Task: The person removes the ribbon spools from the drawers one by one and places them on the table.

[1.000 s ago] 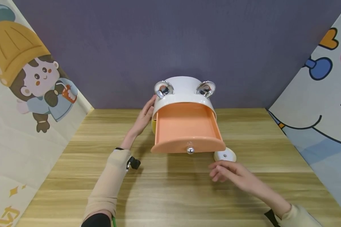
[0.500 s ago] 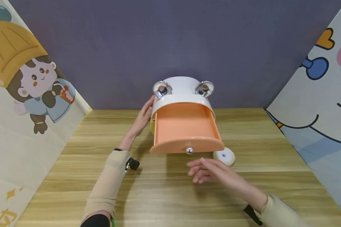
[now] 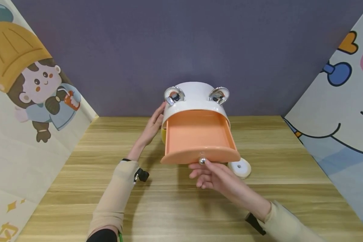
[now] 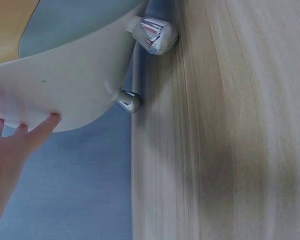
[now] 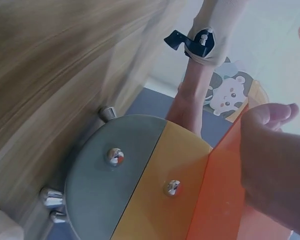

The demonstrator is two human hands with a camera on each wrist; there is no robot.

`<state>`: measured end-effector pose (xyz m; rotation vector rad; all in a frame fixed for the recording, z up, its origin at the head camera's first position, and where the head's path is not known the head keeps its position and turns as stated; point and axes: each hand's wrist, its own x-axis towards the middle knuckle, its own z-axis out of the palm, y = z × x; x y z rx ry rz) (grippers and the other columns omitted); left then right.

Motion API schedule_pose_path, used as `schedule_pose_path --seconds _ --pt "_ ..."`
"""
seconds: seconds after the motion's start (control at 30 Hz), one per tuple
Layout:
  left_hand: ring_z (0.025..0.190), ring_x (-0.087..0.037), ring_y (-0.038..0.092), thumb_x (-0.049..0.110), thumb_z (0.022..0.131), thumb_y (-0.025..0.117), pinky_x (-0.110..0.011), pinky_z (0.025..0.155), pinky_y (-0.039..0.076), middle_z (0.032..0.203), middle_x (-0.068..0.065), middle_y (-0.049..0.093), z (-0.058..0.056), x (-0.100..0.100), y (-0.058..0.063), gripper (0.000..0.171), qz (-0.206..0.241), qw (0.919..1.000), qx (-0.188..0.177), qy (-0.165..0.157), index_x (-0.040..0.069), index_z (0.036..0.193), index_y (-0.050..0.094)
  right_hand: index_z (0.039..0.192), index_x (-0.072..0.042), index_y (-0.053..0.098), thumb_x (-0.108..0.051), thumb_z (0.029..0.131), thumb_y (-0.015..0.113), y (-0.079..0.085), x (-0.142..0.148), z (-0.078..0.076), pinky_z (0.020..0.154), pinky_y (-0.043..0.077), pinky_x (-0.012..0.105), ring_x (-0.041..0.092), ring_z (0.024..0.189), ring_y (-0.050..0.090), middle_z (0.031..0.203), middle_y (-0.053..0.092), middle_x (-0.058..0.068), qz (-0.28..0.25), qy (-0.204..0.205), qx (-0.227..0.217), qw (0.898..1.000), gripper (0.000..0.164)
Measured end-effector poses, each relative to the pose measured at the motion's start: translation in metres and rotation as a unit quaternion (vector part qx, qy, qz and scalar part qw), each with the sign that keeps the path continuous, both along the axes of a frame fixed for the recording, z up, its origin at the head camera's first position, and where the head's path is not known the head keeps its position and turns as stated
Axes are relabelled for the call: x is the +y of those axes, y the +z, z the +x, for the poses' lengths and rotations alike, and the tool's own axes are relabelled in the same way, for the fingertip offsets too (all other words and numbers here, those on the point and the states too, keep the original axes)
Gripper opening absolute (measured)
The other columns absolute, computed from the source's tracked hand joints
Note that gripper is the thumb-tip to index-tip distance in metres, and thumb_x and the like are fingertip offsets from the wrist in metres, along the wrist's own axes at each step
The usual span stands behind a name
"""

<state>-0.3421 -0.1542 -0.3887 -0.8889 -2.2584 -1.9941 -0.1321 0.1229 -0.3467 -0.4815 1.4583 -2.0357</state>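
Note:
A white rounded drawer cabinet [image 3: 196, 90] with two silvery ears stands on the table by the back wall. Its orange top drawer [image 3: 199, 134] is pulled out, and nothing lies in the part I can see. My right hand [image 3: 219, 176] has thumb and forefinger at the silver knob [image 3: 202, 161], pinching it; the other fingers are loosely bent. In the right wrist view this hand [image 5: 275, 165] hides the knob. My left hand [image 3: 151, 129] rests on the cabinet's left side; in the left wrist view its fingertips [image 4: 52, 120] touch the white shell.
A white disc-shaped roll [image 3: 240, 167] with a small central hole lies on the wooden table [image 3: 169, 215], right of the drawer. Below the orange drawer are a shut yellow drawer [image 5: 162, 200] and a grey-green one [image 5: 112, 180]. Small metallic feet [image 4: 152, 35] support the cabinet.
My right hand has moved left from beside the white roll and up to the drawer knob, which it now pinches. The left hand and the drawer look unmoved.

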Motion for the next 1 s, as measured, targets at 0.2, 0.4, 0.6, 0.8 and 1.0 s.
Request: schedule_pose_path --seconds 0.2,0.4,0.6,0.8,1.0 --pt "0.154 -0.034 0.017 0.024 0.11 0.031 -0.06 0.115 0.035 0.17 -0.002 0.005 0.013 0.0 0.015 0.051 -0.003 0.9999 -0.012 -0.004 0.019 0.16 0.02 0.123 -0.005 0.062 -0.037 0.109 0.037 0.006 -0.006 -0.001 0.079 0.057 0.022 0.008 0.082 0.066 0.104 0.073 -0.001 -0.013 -0.015 -0.027 0.999 0.043" --pt "0.154 -0.034 0.017 0.031 0.108 0.034 -0.059 0.115 0.037 0.17 -0.004 0.004 0.02 0.0 0.024 0.055 -0.001 0.9997 -0.02 -0.011 0.017 0.159 0.02 0.119 -0.006 0.065 -0.037 0.109 0.038 0.009 -0.008 -0.001 0.08 0.058 0.022 0.008 0.083 0.067 0.102 0.074 -0.001 -0.016 -0.029 -0.028 0.999 0.042" --pt "0.155 -0.033 0.015 0.032 0.108 0.034 -0.059 0.116 0.036 0.17 -0.004 0.004 0.02 0.0 0.022 0.056 0.004 0.9996 -0.022 -0.014 0.017 0.16 0.02 0.118 -0.006 0.065 -0.036 0.109 0.038 0.009 -0.011 -0.004 0.079 0.058 0.022 0.007 0.084 0.067 0.101 0.074 0.0 -0.017 -0.034 -0.019 0.999 0.042" --pt "0.155 -0.033 0.015 0.028 0.109 0.033 -0.059 0.115 0.037 0.17 -0.004 0.005 0.02 0.0 0.021 0.054 0.006 0.9997 -0.02 -0.014 0.016 0.16 0.02 0.119 -0.006 0.065 -0.037 0.108 0.038 0.009 -0.014 -0.007 0.078 0.058 0.021 0.007 0.083 0.067 0.1 0.074 -0.001 -0.008 -0.043 -0.014 0.999 0.043" --pt "0.154 -0.034 0.017 0.035 0.108 0.035 -0.058 0.116 0.036 0.17 -0.003 0.005 0.02 0.0 0.021 0.057 0.005 0.9996 -0.022 -0.015 0.017 0.16 0.019 0.117 -0.008 0.066 -0.041 0.107 0.04 0.011 -0.014 -0.012 0.076 0.057 0.02 0.006 0.082 0.066 0.097 0.074 -0.002 0.012 -0.056 -0.022 0.998 0.044"
